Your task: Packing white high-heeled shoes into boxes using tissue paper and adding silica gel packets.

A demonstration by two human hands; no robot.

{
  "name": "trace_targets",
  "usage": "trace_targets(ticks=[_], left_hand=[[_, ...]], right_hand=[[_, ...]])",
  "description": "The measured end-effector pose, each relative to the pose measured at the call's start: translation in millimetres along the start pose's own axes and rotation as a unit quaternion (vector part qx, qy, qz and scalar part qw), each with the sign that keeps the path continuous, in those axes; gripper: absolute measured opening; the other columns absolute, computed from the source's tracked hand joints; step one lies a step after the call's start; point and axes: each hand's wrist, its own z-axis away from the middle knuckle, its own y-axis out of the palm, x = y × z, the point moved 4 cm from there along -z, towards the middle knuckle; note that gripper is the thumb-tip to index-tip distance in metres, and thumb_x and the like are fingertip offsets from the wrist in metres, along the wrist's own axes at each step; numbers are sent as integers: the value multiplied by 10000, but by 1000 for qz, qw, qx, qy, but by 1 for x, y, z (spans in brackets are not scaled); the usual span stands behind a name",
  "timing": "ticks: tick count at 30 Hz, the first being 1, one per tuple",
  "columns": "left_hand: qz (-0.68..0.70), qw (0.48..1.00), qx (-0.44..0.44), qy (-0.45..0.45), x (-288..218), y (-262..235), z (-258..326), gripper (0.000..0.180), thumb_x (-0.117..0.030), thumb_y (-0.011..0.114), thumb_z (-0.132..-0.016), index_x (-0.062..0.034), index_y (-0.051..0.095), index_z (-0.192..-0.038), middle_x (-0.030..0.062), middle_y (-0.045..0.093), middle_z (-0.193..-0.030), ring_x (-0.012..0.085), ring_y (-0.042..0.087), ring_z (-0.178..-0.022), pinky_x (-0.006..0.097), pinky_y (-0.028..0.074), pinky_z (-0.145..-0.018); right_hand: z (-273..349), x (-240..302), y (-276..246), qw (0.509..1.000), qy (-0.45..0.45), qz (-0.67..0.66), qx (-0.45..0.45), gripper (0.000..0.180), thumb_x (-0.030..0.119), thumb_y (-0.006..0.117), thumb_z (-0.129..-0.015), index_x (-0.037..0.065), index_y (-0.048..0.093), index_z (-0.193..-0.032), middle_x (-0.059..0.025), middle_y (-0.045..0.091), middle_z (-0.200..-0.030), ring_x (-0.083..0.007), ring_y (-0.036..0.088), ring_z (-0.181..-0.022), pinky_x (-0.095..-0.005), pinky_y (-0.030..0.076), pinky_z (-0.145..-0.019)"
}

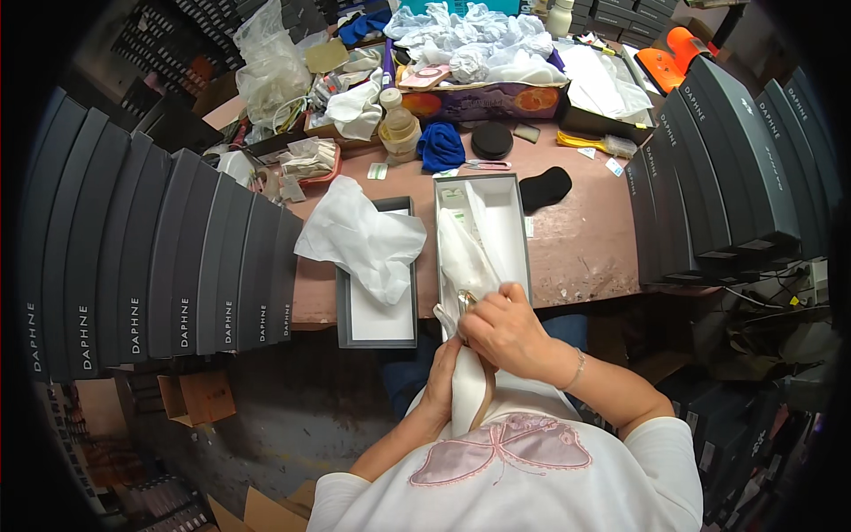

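Close to my body, a white shoe (469, 390) with a tan sole edge is held at a slant. My left hand (438, 381) wraps round its side, the fingers closed. Over its upper end my right hand (507, 333) is closed, fingertips pinched at a part they hide, beside a gold-coloured metal piece (464, 300). Just beyond my hands lies an open grey shoe box (523, 253) with a white inside. A long off-white piece (463, 248) lies in it; whether shoe or paper I cannot tell.
Left of the box, crumpled white tissue paper (363, 239) lies over a grey box lid (342, 310). Grey shoe boxes stand in rows at left (168, 257) and right (709, 168). Farther back are a black shoe-shaped pad (545, 188), blue cloth (441, 147) and a jar (399, 133).
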Motion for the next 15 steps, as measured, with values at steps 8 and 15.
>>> trace_targets(ticks=[8, 15], left_hand=[[58, 996, -9, -70, -11, 6, -3, 540, -523, 429, -943, -11, 601, -930, 113, 642, -795, 195, 637, -735, 302, 530, -707], [70, 997, -39, -11, -13, 11, -2, 485, -501, 411, -951, -52, 594, -968, 103, 630, -767, 199, 620, -723, 297, 510, -692]], right_hand=[[-11, -31, -23, 960, 188, -176, -111, 116, 9, 654, -774, 53, 633, -879, -60, 637, -827, -232, 567, -767, -321, 396, -760], [-2, 0, -12, 992, 18, -122, 24, 151, 56, 690, -728, 110, 626, -853, -7, 579, -780, -188, 554, -751, -356, 360, -827]])
